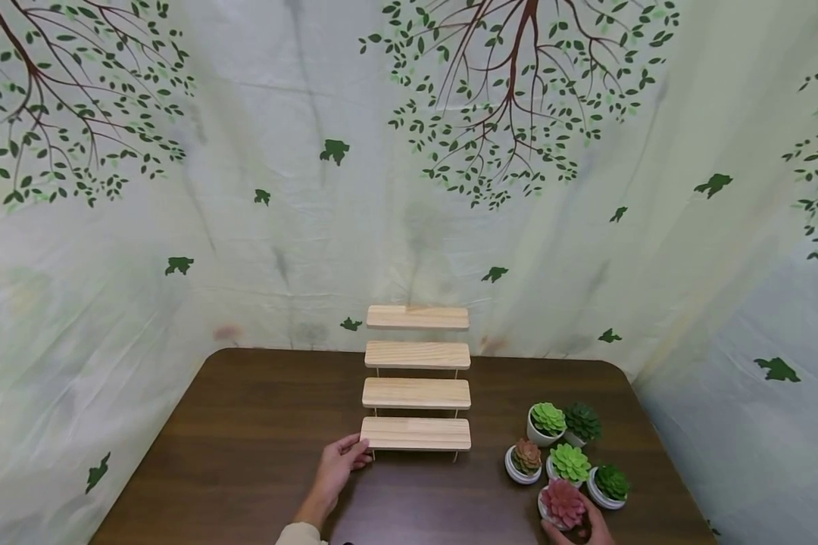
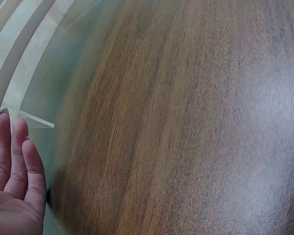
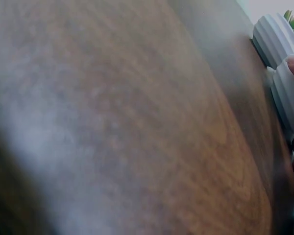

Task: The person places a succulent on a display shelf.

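Note:
A stepped stand of pale wooden shelves [image 1: 416, 433] stands at the back middle of the brown table. My left hand [image 1: 337, 471] pinches the left end of its lowest shelf; in the left wrist view, several fingers [image 2: 35, 171] reach up to the shelf's underside. Down at the right, my right hand [image 1: 591, 524] grips the white pot of a pink artificial succulent [image 1: 563, 502], thumb and fingers on either side. The right wrist view shows that ribbed white pot [image 3: 290, 98] under the thumb, another pot just beyond it.
Around the pink plant, close together, are a reddish-brown succulent [image 1: 526, 456], two light green ones [image 1: 547, 418] and two dark green ones [image 1: 612, 482], in white pots. A cloth [image 1: 409, 227] printed with trees hangs behind the table [image 1: 259, 454].

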Motion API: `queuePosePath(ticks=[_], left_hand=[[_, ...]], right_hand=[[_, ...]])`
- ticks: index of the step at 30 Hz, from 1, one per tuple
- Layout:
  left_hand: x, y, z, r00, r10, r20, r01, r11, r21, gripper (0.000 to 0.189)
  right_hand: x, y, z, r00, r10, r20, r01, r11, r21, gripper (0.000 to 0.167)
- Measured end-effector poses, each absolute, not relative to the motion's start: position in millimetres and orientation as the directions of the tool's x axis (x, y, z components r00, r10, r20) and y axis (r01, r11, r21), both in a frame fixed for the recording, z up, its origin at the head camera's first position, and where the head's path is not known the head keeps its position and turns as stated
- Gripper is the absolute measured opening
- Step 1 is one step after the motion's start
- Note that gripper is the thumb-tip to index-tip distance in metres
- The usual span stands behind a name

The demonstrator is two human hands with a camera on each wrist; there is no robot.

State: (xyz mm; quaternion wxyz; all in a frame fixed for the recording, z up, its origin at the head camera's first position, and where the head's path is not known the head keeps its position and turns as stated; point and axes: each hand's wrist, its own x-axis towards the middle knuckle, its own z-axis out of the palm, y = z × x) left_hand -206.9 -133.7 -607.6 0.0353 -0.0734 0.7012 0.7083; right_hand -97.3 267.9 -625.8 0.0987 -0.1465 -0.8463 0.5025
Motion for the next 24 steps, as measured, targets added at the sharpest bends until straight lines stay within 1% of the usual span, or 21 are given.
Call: queuePosePath(ticks=[5, 9, 11, 16, 22, 24], left_hand=[[-207.7, -132.3, -607.3, -0.989, -0.046, -0.141, -0.141, -0.012, 0.99, 0.045], [-206.4, -132.5, -607.2, -0.986, -0.057, -0.157, -0.157, -0.007, 0.988, 0.044], [-206.4, -132.8, -607.6, -0.985, -0.06, -0.16, -0.16, -0.004, 0.987, 0.043], [-206.7, -133.0, -608.4, -0.986, -0.055, -0.158, -0.159, 0.004, 0.987, 0.043], [-206.7, -132.7, -607.6, -0.986, -0.054, -0.158, -0.158, 0.007, 0.987, 0.042], [-207.1, -132.5, -607.6, -0.986, -0.054, -0.16, -0.161, 0.005, 0.987, 0.042]], right_hand=[[-99.8, 273.7, -625.9, -0.958, 0.286, 0.024, 0.11, 0.444, -0.889, 0.069], [-99.3, 271.3, -626.8, -0.951, 0.31, 0.018, 0.116, 0.407, -0.906, 0.07], [-98.9, 269.3, -625.2, -0.945, 0.328, -0.006, 0.144, 0.398, -0.906, 0.071], [-98.0, 266.3, -621.1, -0.931, 0.361, -0.047, 0.211, 0.432, -0.877, 0.074], [-97.0, 265.2, -622.1, -0.93, 0.366, -0.014, 0.184, 0.433, -0.882, 0.072], [-97.3, 265.7, -620.0, -0.929, 0.366, -0.043, 0.211, 0.43, -0.878, 0.074]])
